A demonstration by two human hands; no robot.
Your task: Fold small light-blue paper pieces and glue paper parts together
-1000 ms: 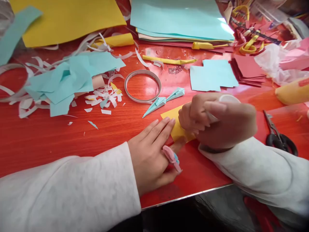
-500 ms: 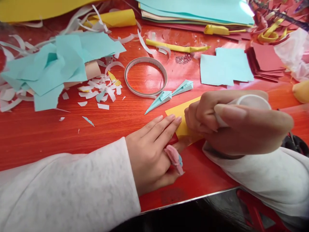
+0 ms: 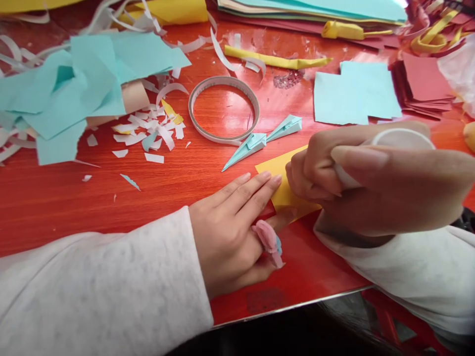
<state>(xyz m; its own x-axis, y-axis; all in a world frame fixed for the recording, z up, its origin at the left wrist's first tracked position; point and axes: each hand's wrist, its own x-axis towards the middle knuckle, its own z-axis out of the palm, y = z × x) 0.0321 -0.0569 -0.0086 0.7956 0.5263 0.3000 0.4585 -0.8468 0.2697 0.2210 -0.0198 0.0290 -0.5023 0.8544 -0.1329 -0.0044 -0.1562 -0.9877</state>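
Note:
My left hand lies flat on the red table, its fingertips on the left edge of a yellow paper. A pink and blue paper piece sits on one of its fingers. My right hand is closed around a white cylindrical thing over the right part of the yellow paper. What lies under that hand is hidden. Just beyond the yellow paper are two folded light blue pieces, beside a roll of tape.
Light blue sheets and white scraps lie at the left. Cut blue squares and a dark red stack are at the right. Stacked sheets and a yellow strip lie farther back. The table edge is near.
The view has shifted a little, so the things at the back sit higher in it. Both hands keep nearly the same hold and place on the yellow paper.

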